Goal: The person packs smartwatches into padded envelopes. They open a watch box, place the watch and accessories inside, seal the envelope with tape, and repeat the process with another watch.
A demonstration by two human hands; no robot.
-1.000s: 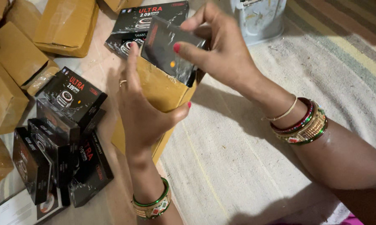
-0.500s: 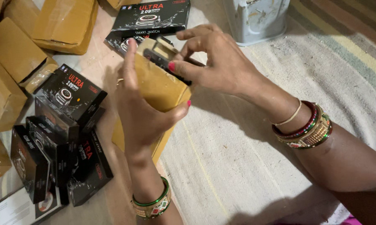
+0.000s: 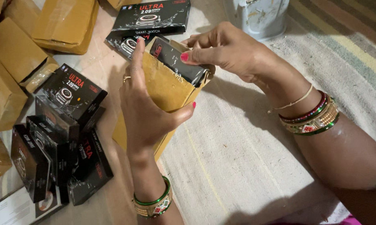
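Two hands share the work here: your left hand [image 3: 148,110] wraps around a brown paper envelope [image 3: 165,89], thumb across its front and forefinger up along its open mouth, while your right hand [image 3: 227,50] pinches a black box [image 3: 177,60] by its upper end, halfway inside that mouth. The envelope stands tilted above the pale woven mat [image 3: 246,141], clear of the floor.

The box looks light and stiff, with a glossy wrap that could slide under your fingertips, so pinching across its narrow end as you do seems the safest hold. The envelope is soft paper and will buckle if squeezed; gripping it mid-body and keeping the mouth spread with the forefinger suits it.

You cannot see the lower half of the box, nor the envelope's bottom behind your left wrist. Your right fingertips behind the box are hidden too. To the left, a pile of black boxes [image 3: 61,137] and several brown parcels [image 3: 65,23] run off the edge, and a white container [image 3: 260,16] is cut off at the top.
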